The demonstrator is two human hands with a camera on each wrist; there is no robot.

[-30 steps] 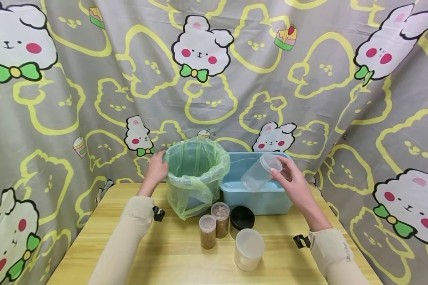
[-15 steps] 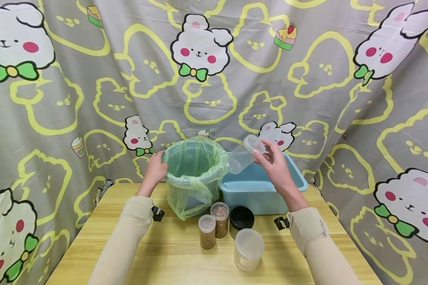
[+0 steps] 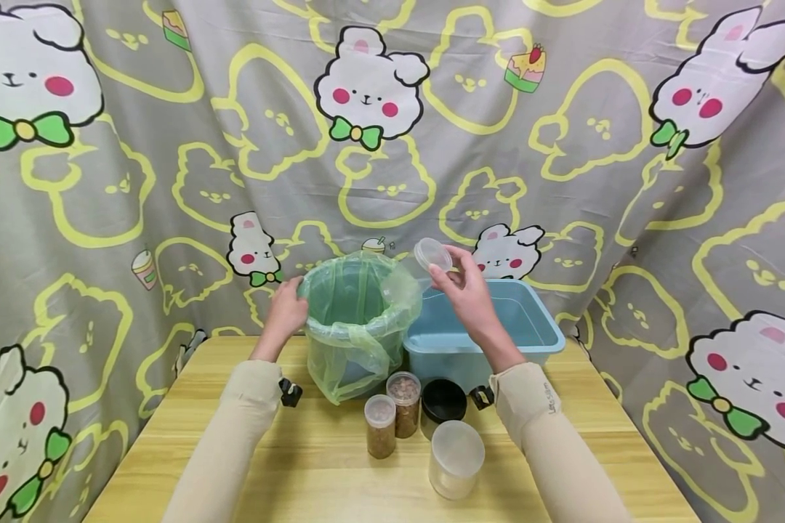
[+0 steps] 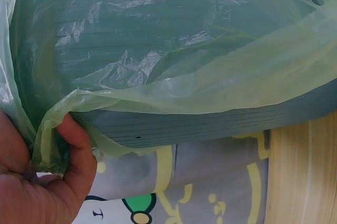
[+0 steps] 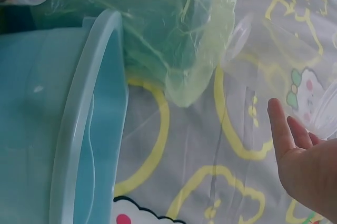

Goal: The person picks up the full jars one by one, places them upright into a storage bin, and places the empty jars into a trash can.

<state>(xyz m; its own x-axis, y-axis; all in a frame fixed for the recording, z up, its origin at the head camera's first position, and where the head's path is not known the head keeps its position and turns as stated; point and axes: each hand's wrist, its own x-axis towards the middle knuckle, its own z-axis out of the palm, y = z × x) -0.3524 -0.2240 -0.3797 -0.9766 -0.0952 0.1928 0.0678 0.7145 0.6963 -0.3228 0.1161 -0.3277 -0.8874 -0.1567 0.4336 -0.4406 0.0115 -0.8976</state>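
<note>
My left hand grips the rim of a round bin lined with a pale green plastic bag. In the left wrist view, thumb and fingers pinch the folded bag edge at the rim. My right hand holds a clear plastic jar by its ringed end. The jar tilts, its far end low over the bin's right rim. In the right wrist view, the jar lies partly outside the frame, beside the right hand. Nothing shows inside the jar.
A light blue rectangular tub stands right of the bin. Before them on the wooden table are two slim jars with brown contents, a black-lidded jar and a wide translucent jar. A patterned curtain hangs behind.
My right hand has carried the clear jar leftward and up from over the blue tub to the bin's right rim. My left hand has stayed on the bin's rim.
</note>
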